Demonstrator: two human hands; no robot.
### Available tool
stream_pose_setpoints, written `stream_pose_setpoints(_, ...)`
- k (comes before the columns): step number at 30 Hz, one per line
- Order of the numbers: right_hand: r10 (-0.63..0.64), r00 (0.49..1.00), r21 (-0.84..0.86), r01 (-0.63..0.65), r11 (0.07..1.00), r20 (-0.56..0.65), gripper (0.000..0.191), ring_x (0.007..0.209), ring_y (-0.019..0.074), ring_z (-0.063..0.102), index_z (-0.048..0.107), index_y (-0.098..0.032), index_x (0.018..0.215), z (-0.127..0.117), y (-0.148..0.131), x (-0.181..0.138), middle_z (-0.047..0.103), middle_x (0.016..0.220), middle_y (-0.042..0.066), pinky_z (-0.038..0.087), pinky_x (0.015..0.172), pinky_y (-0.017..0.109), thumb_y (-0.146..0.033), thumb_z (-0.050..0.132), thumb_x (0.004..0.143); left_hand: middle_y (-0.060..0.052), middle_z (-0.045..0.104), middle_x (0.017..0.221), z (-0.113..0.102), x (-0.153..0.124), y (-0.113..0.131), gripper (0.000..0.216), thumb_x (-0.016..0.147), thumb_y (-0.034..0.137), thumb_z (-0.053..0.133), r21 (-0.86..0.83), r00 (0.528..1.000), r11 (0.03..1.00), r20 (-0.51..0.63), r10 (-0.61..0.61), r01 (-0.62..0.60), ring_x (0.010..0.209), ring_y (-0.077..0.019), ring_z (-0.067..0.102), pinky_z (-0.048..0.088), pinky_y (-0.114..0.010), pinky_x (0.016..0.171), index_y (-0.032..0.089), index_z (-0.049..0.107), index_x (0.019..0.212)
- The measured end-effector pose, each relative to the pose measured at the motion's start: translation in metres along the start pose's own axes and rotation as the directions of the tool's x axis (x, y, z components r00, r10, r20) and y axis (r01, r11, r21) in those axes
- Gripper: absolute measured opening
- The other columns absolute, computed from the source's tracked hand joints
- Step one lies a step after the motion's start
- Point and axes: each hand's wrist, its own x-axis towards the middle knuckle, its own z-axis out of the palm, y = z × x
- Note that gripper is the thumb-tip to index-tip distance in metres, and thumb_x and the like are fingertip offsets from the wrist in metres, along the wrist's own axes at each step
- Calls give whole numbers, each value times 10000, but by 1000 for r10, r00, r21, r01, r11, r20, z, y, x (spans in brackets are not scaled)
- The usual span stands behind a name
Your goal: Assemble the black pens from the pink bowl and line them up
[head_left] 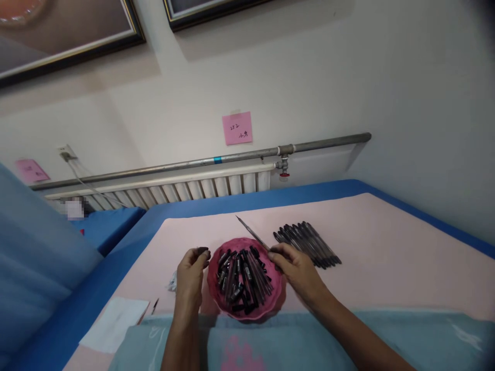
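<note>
Pink, scalloped at its rim, a round bowl (276, 289) stands on a pale pink sheet (386, 247) that covers most of a blue worktop (247, 199). Inside it, short black pen caps (238, 308) lie heaped beneath and around slim, see-through pen barrels (264, 278), most of which slant toward the near side; how many there are cannot be told. The right hand (297, 267) comes in from the near right, wrist low and fingers bent, pinching the near end of 1 slim, grey, pointed pen shaft (253, 232) between thumb and fingers. That shaft lies across the bowl's far right edge, its tip directed away and to the left, beyond the rim. The left hand (190, 272) is raised just beside the bowl's left edge, fingers curled, thumb and fingertips closed on 1 small black piece (201, 250), partly hidden. Right of the bowl, black-capped, see-through pens (307, 245) lie side by side in a slanted row on the sheet.
</note>
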Motion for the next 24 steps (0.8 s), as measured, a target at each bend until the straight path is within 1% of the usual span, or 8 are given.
stream_pose_setpoints(3,-10,1000,-21,10,1000,2,191,651,142,536,609,-191,732,0,2,0,602,698,0,415,580,242,-364,529,728,-41,650,766,-3,1,-3,138,605,245,619,329,996,940,41,79,-88,761,-184,575,413,-311,747,174,650,719)
stream_pose_setpoints(6,-9,1000,-27,9,1000,6,185,653,138,529,611,-190,744,0,3,1,596,696,-4,416,589,241,-356,530,732,-69,646,884,-5,1,-4,172,655,200,533,623,986,765,128,105,-162,838,-206,566,396,-331,794,189,661,769)
stream_pose_setpoints(9,-1,1000,-40,1,999,9,193,662,140,530,611,-187,753,0,2,0,599,708,1,416,590,242,-357,523,736,-96,627,979,-4,0,-4,240,644,125,484,793,960,545,265,90,-270,943,-226,543,366,-337,853,195,678,766)
stream_pose_setpoints(11,0,1000,-43,0,999,9,200,659,141,530,608,-184,742,0,1,0,599,701,2,416,589,244,-363,519,736,-95,613,1032,-2,-1,-5,269,623,105,491,841,949,452,312,41,-296,1003,-240,522,345,-343,883,217,687,771)
stream_pose_setpoints(14,-4,1000,-35,5,999,8,205,655,141,532,608,-186,745,0,-1,0,599,693,0,415,582,243,-369,518,733,-115,569,1137,1,-3,-9,295,630,117,499,875,958,404,286,15,-268,1072,-287,481,322,-400,903,239,687,822)
stream_pose_setpoints(17,-5,1000,-33,5,999,7,204,646,140,532,607,-189,748,0,-1,-1,595,688,0,410,560,237,-370,514,736,-146,528,1198,2,-5,-12,312,643,123,486,878,959,394,281,30,-270,1101,-333,447,302,-466,903,238,684,854)
stream_pose_setpoints(20,-12,1000,-38,12,999,7,189,635,136,529,607,-193,736,-1,-1,0,590,679,-5,406,550,232,-361,520,736,-128,568,1131,2,-6,-14,300,624,113,488,870,958,414,285,21,-268,1056,-323,469,309,-466,890,246,683,809)
stream_pose_setpoints(24,-24,999,-16,24,1000,21,167,648,133,531,610,-196,735,-1,2,0,600,698,-6,412,565,230,-347,539,731,-135,603,986,2,-5,-14,282,614,100,472,881,952,385,304,-16,-275,967,-318,502,338,-462,839,222,682,758)
